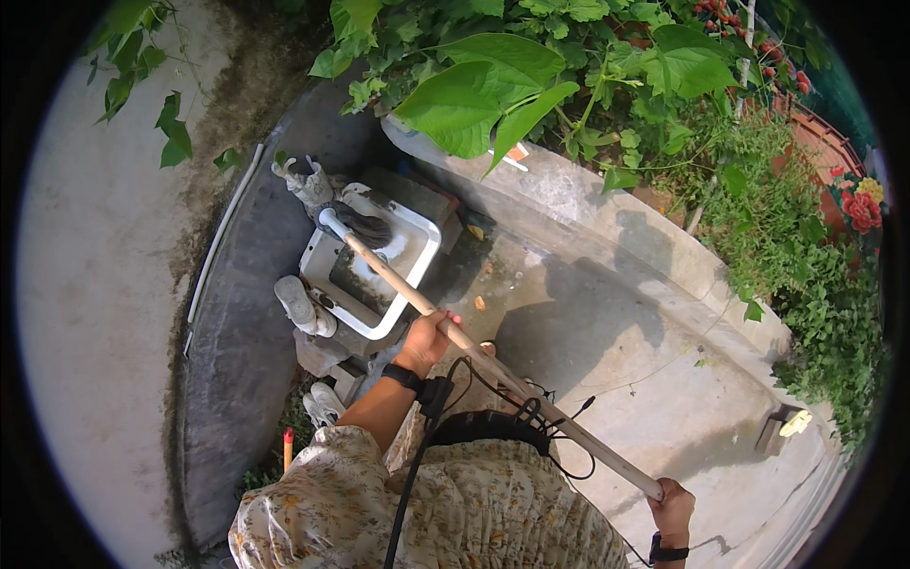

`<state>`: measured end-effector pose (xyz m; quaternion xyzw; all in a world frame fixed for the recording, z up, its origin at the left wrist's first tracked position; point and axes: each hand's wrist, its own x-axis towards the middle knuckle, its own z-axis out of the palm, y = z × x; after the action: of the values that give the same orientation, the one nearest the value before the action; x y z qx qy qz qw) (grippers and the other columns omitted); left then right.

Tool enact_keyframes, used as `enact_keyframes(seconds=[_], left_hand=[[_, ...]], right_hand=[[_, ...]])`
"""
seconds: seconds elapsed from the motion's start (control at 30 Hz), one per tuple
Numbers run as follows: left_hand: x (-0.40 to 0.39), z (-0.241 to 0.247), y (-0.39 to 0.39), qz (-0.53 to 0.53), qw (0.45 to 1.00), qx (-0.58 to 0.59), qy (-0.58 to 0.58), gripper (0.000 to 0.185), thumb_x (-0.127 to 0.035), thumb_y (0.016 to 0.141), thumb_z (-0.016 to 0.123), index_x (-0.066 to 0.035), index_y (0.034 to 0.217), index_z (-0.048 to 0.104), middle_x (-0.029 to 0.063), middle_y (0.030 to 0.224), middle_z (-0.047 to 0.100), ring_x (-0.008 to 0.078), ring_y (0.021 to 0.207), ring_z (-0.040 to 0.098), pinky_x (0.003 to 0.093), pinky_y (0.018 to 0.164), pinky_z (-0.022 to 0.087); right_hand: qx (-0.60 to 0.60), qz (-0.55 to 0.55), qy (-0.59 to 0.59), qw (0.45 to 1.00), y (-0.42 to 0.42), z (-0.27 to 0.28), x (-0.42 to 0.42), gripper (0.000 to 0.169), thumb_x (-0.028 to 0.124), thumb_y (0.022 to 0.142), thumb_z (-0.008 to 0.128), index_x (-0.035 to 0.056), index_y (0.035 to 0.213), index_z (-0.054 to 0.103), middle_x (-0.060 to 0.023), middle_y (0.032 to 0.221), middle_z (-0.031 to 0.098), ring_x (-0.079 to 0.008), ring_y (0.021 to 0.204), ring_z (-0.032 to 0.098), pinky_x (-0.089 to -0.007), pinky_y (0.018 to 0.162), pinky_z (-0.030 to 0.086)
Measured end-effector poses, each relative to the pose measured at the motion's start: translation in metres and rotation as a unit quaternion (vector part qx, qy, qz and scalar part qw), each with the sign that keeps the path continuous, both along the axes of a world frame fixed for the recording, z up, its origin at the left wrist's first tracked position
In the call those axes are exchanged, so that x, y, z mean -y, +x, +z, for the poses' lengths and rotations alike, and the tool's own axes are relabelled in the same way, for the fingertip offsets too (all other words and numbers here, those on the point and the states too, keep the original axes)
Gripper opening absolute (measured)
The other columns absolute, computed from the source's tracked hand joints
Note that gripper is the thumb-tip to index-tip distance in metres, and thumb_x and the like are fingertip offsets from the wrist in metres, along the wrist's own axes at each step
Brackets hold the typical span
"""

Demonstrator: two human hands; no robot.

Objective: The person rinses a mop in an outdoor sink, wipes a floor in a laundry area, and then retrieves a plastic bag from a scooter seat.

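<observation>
A long wooden pole [540, 402] slants across the view, and both of my hands grip it. My left hand [426, 341] wraps its middle, just beyond the front corner of a white basin [430, 249]. My right hand [672, 506] closes around its near end at the lower right. At the far end, a pale socket [334, 222] joins the pole to a dark, mop-like fibre head [366, 226]. That head lies over the far part of the basin; whether it touches the basin is unclear. The basin's inside is stained, with a drain partly behind the pole.
Pale shoes [302, 306] sit left of the basin, with more shoes [323, 404] nearer me. A crumpled glove-like thing [309, 186] stands behind. Black cables [583, 455] hang at my waist. A low concrete ledge [569, 185] borders leafy plants [490, 92]; a block [771, 434] lies right.
</observation>
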<state>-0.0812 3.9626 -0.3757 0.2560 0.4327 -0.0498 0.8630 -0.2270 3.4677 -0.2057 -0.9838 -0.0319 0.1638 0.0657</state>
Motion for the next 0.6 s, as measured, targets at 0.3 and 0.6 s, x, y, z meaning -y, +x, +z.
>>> enact_keyframes(seconds=[0.3,0.6], left_hand=[[-0.010,-0.127,-0.015,-0.035,0.975,-0.218,-0.011,0.016,-0.019,0.083,0.048,-0.005,0.079,0.045,0.0107,0.064,0.050,0.0248,0.057,0.051,0.0388,0.056,0.045],[-0.042,-0.039,-0.019,0.088,0.954,0.099,-0.268,0.032,-0.024,0.085,0.051,-0.011,0.058,0.041,0.0002,0.053,0.043,0.0169,0.054,0.047,0.0295,0.060,0.043]], right_hand=[[-0.083,0.057,-0.091,0.991,0.019,0.067,-0.094,0.031,0.019,0.059,0.071,0.0088,0.083,0.055,-0.0083,0.065,0.056,-0.0282,0.056,0.056,-0.0383,0.051,0.043],[-0.023,-0.007,0.038,0.999,0.032,0.069,-0.069,0.034,0.016,0.054,0.072,0.0107,0.085,0.062,-0.0082,0.070,0.059,-0.0280,0.062,0.058,-0.0367,0.054,0.045]])
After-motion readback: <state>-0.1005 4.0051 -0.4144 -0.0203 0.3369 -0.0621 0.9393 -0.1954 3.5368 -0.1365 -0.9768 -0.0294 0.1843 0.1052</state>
